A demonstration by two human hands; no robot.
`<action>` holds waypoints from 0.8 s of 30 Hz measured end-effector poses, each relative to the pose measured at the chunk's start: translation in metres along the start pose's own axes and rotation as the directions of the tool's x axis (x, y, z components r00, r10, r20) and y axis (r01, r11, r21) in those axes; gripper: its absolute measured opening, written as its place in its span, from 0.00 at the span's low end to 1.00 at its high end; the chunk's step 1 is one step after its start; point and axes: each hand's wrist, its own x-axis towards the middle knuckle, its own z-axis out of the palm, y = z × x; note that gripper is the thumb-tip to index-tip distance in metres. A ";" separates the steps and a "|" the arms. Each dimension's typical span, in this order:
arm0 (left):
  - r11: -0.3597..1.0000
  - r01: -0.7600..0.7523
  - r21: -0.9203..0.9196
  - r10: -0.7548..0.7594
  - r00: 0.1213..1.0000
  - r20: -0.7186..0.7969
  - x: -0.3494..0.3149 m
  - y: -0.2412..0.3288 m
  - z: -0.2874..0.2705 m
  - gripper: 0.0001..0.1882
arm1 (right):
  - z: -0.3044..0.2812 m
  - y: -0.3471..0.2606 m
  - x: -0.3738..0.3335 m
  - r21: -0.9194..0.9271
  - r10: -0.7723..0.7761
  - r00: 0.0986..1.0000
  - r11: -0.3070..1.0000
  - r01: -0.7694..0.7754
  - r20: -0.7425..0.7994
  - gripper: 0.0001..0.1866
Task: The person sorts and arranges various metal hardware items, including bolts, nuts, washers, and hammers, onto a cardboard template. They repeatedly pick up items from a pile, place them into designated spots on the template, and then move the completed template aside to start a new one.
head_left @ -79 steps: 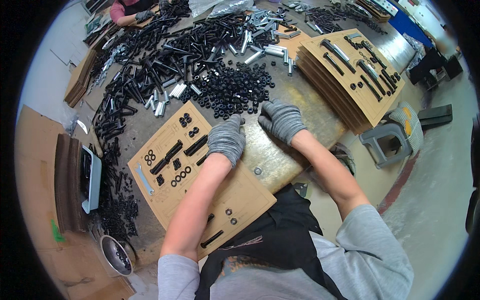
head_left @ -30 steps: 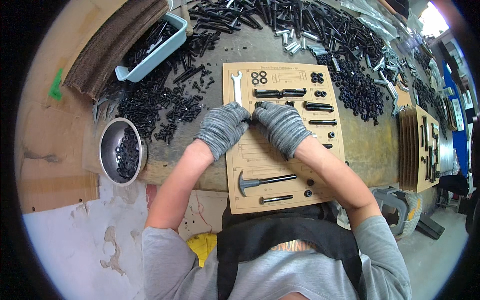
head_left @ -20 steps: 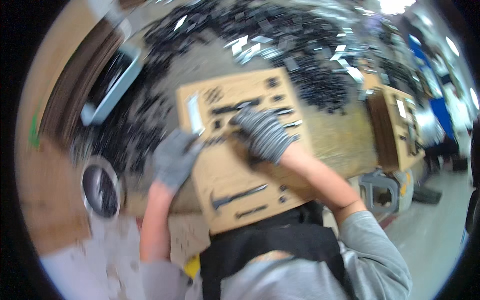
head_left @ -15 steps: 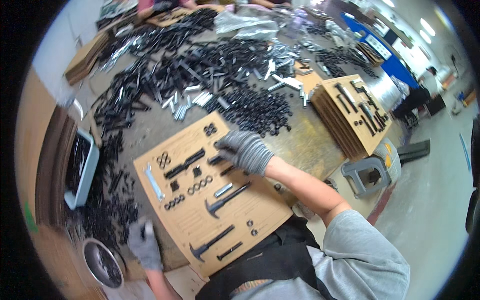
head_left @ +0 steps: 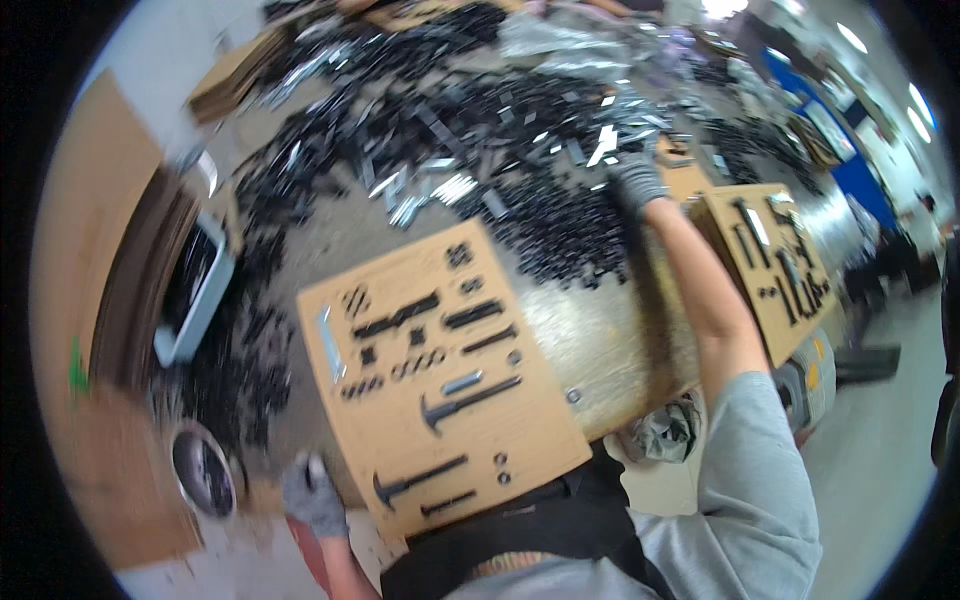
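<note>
My right hand (head_left: 637, 182), in a grey striped glove, reaches far out to the heap of silver metal pieces (head_left: 604, 146). Its fingers are blurred among the parts. Low on the left, my gloved left hand (head_left: 315, 500) is beside the near left edge of a cardboard sheet (head_left: 545, 425); blur hides its grip. Fixed on the sheet are a silver spanner (head_left: 329, 342), two black hooked bars (head_left: 468, 403), a short silver tube (head_left: 462, 382), black nuts (head_left: 502, 460), a black bolt (head_left: 448, 503) and several other dark parts.
Heaped black parts (head_left: 400, 125) cover the far table, with small black nuts (head_left: 565, 235) nearer. A stack of filled cardboard sheets (head_left: 745, 290) stands at right. A grey-blue bin (head_left: 198, 305) and a metal bowl (head_left: 205, 470) are at left. Another person's arm shows at the top edge.
My right hand has left the cardboard sheet and stretched away to the far right, over the silver pieces. A short black part now lies uncovered on the sheet. The whole view has shifted.
</note>
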 end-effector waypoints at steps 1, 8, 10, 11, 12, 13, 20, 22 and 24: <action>0.993 -0.097 0.074 0.100 0.994 -0.040 0.001 -0.007 0.007 0.09 | 0.015 0.013 -0.001 -0.027 -0.051 0.996 0.998 0.049 -0.078 0.11; 0.987 -0.158 0.018 0.158 0.986 -0.045 0.006 0.001 0.003 0.07 | -0.117 -0.103 -0.049 0.808 0.317 0.933 0.587 -0.054 -0.168 0.09; 0.984 -0.180 -0.005 0.179 0.982 -0.057 0.002 0.001 0.002 0.07 | -0.155 -0.166 -0.073 0.958 0.090 0.965 0.169 0.230 -0.247 0.10; 0.985 -0.173 -0.030 0.170 0.983 -0.074 0.000 -0.002 0.003 0.07 | -0.175 -0.197 -0.087 0.922 -0.034 0.967 0.295 0.250 -0.251 0.11; 0.984 -0.168 -0.060 0.161 0.982 -0.100 0.000 -0.004 0.003 0.07 | -0.213 -0.232 -0.102 0.931 -0.219 0.971 0.326 0.163 -0.093 0.11; 0.990 -0.095 -0.109 0.089 0.995 -0.053 0.001 -0.003 0.003 0.07 | -0.224 -0.259 -0.116 0.839 -0.279 0.921 0.400 0.368 -0.271 0.11; 0.984 -0.126 -0.129 0.113 0.989 -0.100 0.001 -0.003 0.007 0.06 | -0.246 -0.336 -0.164 0.788 -0.610 0.787 0.439 0.433 -0.092 0.05; 0.982 -0.187 -0.030 0.184 0.979 -0.091 0.001 -0.005 0.002 0.06 | -0.246 -0.340 -0.168 0.741 -0.629 0.776 0.495 0.454 -0.055 0.04; 0.975 -0.224 0.007 0.224 0.972 -0.077 0.003 -0.006 0.004 0.07 | -0.245 -0.342 -0.172 0.703 -0.597 0.802 0.557 0.442 -0.031 0.04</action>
